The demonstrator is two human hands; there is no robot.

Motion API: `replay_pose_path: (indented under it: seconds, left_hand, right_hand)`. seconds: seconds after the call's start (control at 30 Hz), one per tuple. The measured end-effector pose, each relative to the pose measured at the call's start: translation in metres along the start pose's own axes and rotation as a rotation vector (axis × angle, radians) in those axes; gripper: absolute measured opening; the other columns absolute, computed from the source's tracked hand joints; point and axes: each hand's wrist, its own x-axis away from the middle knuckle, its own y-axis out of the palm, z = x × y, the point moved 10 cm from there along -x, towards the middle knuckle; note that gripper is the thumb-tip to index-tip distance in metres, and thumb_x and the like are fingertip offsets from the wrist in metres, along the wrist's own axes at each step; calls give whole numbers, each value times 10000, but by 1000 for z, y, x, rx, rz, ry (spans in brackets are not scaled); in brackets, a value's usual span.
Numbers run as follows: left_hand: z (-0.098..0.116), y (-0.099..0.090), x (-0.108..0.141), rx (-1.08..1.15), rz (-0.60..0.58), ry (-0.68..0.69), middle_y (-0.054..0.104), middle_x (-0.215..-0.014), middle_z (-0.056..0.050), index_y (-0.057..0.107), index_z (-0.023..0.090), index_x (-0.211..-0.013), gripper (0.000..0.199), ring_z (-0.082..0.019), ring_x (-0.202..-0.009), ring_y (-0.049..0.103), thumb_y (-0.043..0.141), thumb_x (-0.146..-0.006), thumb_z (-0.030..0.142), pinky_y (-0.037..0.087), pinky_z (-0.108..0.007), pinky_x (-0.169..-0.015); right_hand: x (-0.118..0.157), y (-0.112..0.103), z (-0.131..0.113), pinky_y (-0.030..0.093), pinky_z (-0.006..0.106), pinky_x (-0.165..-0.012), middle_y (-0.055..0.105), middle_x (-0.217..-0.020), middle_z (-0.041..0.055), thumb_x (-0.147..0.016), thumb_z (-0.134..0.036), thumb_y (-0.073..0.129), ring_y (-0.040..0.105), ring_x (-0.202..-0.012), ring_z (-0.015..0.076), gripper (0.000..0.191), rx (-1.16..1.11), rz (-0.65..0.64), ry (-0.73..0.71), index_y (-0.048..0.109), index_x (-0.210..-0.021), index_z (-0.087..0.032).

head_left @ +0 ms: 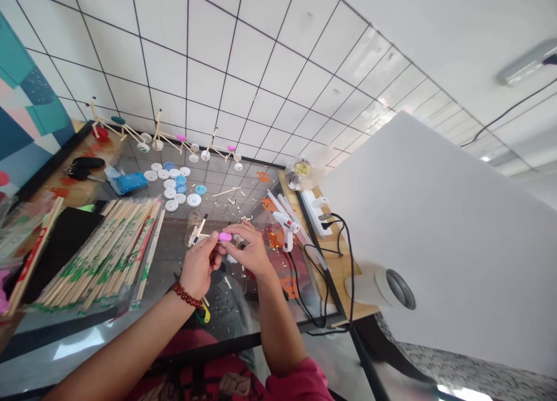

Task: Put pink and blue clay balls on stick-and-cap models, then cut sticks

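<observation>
Pink oval piece [225, 236], prob. plastic, right in the middle of the view, pinched btwn both hands over a glass-topped table [39, 343]. Long axis runs roughly L–R, slight tilt. L hand [198, 267] is curled tight, fingers on the piece's left end; R hand [252, 253] is closed in on its right end. Both hands touch it, neither clearly nearer; exact finger contact is part hidden. Both have hold of it, not open.

Just beyond the L hand stands a clear plastic cup [194, 227] w/ sticks in it. To the right lie a white glue gun [285, 230] and a white power strip [314, 212], black cords trailing near. To the left, bundled chopsticks [102, 253] in plastic sleeves, green and red print, too small to read. Farther off: white and blue bottle caps [174, 186], three stick models on cap wheels [119, 128], car keys [82, 168]. Red bead bracelet [187, 295] on L wrist.
</observation>
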Motion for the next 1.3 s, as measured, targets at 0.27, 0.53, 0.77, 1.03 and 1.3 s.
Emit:
replay_pose_path:
  seconds: [0.27, 0.53, 0.77, 1.03, 1.3]
  left_hand:
    - [-1, 1, -5, -9, -10, -102, 613, -525, 8, 697, 105, -700, 467, -44, -404, 452, 929, -493, 452, 294, -155, -375]
    - [-4, -1, -2, -6, 61, -189, 586, -500, 20, 699, 94, -709, 475, -43, -400, 442, 928, -468, 433, 272, -144, -355]
    - [-3, -1, 0, -5, 88, -187, 560, -499, 33, 684, 99, -708, 461, -37, -399, 410, 928, -476, 413, 241, -153, -363]
    - [2, -3, 7, 17, -1, -1, 612, -603, 12, 725, 125, -745, 379, -56, -469, 449, 896, -589, 425, 312, -191, -428]
    - [-1, -3, 3, 37, -17, -43, 615, -587, 10, 729, 123, -739, 412, -62, -472, 459, 906, -567, 453, 331, -191, -434]
  right_hand:
    - [-1, 2, 6, 331, 455, -1152, 804, -1001, 39, -810, -317, 756, 741, -970, 212, 129, -57, -24, 38, 752, -927, -264]
    - [0, 3, 5, 320, 460, -1168, 804, -1011, 35, -798, -293, 767, 742, -972, 209, 130, -91, -26, 30, 758, -925, -271]
    - [0, 4, 10, 311, 481, -1181, 806, -1000, 32, -793, -282, 757, 739, -975, 214, 139, -92, -23, 63, 750, -931, -270]
    - [-1, 6, 7, 323, 456, -1164, 804, -1016, 35, -815, -308, 759, 736, -997, 219, 125, -93, -52, 69, 749, -934, -270]
    - [0, 6, 7, 308, 459, -1169, 799, -1043, 38, -814, -312, 765, 734, -1005, 215, 141, -89, -58, 61, 751, -948, -271]
